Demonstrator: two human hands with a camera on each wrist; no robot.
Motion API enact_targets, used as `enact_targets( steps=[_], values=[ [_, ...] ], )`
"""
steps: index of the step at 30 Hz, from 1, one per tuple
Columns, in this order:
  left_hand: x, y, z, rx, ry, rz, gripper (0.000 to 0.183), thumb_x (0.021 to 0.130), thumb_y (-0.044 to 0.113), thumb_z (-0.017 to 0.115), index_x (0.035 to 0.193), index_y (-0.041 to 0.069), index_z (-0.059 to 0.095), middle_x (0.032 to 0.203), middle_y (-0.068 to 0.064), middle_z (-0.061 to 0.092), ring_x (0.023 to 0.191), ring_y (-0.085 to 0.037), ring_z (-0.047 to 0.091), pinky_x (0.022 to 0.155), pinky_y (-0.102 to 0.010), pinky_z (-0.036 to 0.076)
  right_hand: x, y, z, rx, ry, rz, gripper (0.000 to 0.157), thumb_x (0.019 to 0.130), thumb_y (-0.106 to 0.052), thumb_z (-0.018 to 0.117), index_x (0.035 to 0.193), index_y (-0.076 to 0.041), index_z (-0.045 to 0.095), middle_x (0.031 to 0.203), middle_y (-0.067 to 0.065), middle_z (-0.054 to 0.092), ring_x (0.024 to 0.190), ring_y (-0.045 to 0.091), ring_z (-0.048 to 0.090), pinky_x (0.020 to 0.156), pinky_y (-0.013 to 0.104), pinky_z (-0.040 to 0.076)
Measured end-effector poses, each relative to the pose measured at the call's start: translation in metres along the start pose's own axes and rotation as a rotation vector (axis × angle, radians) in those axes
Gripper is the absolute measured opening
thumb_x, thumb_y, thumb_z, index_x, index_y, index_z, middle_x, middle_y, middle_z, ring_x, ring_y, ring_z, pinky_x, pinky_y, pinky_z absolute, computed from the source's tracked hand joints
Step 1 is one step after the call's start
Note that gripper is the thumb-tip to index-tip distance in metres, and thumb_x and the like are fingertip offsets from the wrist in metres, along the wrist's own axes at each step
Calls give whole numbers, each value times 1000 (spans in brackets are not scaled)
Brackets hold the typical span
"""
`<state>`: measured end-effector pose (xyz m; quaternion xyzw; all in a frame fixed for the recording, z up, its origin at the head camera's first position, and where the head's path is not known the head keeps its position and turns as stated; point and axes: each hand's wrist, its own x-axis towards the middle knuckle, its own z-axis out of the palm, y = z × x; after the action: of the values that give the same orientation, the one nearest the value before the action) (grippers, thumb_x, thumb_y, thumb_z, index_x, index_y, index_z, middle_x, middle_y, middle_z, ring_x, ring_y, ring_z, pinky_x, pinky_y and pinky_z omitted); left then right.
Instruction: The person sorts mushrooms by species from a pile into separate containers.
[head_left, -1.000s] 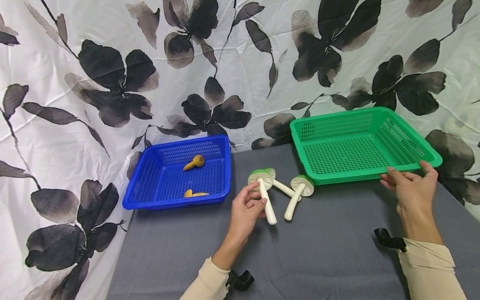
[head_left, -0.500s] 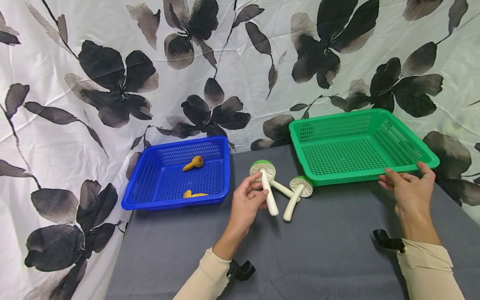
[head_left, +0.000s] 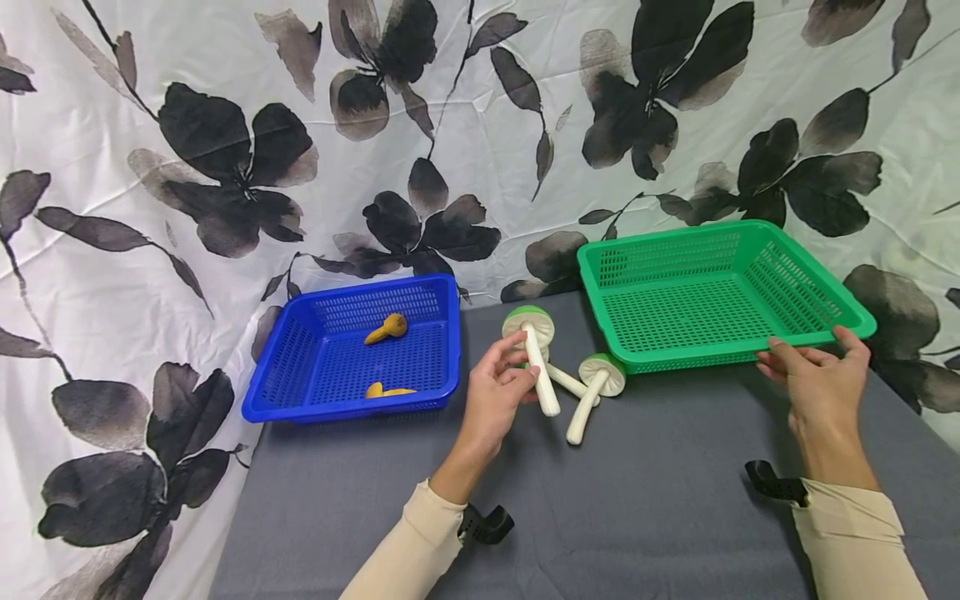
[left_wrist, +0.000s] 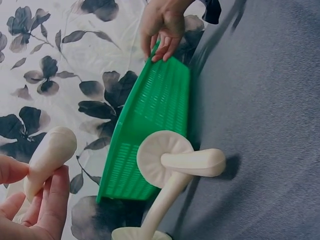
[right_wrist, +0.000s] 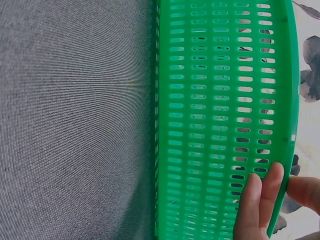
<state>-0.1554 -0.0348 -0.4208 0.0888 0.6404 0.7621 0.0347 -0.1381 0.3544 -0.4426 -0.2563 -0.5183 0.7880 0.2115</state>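
My left hand (head_left: 491,396) pinches the white stem of a green-capped toy mushroom (head_left: 544,383), held above the table with its cap away from me. In the left wrist view, thumb and fingers close on this mushroom's stem (left_wrist: 52,150). Beyond the left hand, two more such mushrooms lie crossed on the table: one shows its stem (head_left: 567,381), its cap mostly hidden; the other mushroom (head_left: 589,404) lies beside the green basket (head_left: 712,357). My right hand (head_left: 825,387) grips that basket's front rim, thumb on one side, fingers against the outer wall (right_wrist: 230,125).
At left stands a blue basket (head_left: 352,408) with a yellow-brown, knob-ended piece (head_left: 387,327) and a yellow piece (head_left: 388,391) partly hidden by the front wall. A grey cloth (head_left: 645,508) covers the table. A floral curtain (head_left: 480,100) hangs behind the baskets.
My left hand has lifted the mushroom up and away from me, slightly to the right. The right hand stays on the green basket's rim.
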Motion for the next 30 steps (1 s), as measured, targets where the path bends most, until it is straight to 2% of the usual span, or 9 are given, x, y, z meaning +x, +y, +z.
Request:
enact_targets(
  steps=[6, 13, 21, 30],
  values=[
    [6, 1, 4, -9, -28, 2, 52, 93, -1, 68, 140, 18, 59, 122, -16, 65, 88, -15, 69, 72, -39, 63, 0, 1, -2, -8, -12, -4, 99, 88, -2, 76, 157, -28, 11, 92, 1, 66, 65, 14, 74, 61, 28, 61],
    [11, 2, 8, -10, -45, 8, 53, 94, -1, 66, 142, 19, 58, 123, -16, 64, 90, -15, 70, 70, -33, 63, 1, 1, -3, -13, -28, -2, 99, 88, -2, 76, 158, -28, 10, 88, 0, 68, 66, 14, 74, 60, 27, 61],
    [18, 2, 11, -15, -49, 21, 53, 92, -3, 66, 141, 17, 59, 122, -16, 65, 88, -15, 69, 70, -33, 63, 1, 1, -4, 4, -36, -7, 99, 88, -1, 76, 158, -28, 11, 89, 1, 68, 67, 16, 74, 60, 27, 62],
    [25, 2, 14, -4, -64, 28, 54, 93, -2, 65, 142, 18, 58, 122, -14, 65, 90, -15, 70, 75, -42, 63, 0, 0, -4, -7, -39, -2, 100, 88, -2, 76, 158, -29, 10, 90, 1, 67, 68, 15, 74, 62, 28, 62]
  ],
)
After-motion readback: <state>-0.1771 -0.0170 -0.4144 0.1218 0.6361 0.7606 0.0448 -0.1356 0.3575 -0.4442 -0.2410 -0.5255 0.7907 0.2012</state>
